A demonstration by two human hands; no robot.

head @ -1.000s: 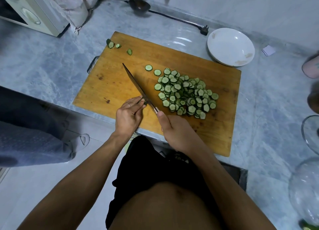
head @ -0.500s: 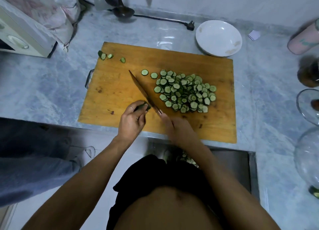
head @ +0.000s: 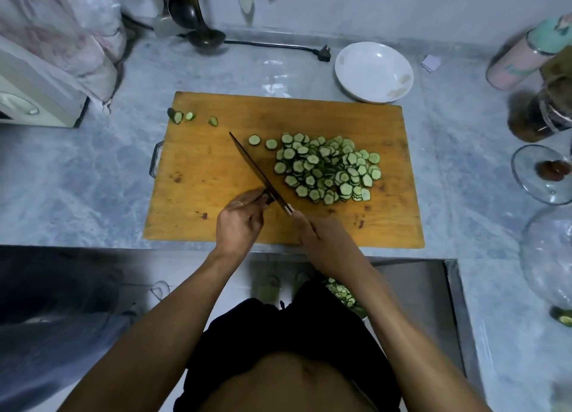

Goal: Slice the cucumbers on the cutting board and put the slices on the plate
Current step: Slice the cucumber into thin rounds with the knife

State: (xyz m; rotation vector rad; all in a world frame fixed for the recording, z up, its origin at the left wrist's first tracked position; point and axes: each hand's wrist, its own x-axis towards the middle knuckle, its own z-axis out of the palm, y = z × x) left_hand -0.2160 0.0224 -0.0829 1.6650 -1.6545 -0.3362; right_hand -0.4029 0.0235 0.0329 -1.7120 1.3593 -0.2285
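Near the frame's centre the right hand (head: 322, 241) is gripping the knife (head: 257, 170) while left fingertips (head: 258, 196) are pinching the last cucumber stub (head: 268, 198), which should stay tucked behind the blade.

My cutting board (head: 216, 164) is orange-brown wood with little dark spots. The cucumber slices (head: 328, 167) are pale green inside with dark green skin. The plate (head: 373, 71) by the board's far right corner is white with faint tan marks. The tabletop (head: 77, 179) is blue-grey and cloudy like marble.
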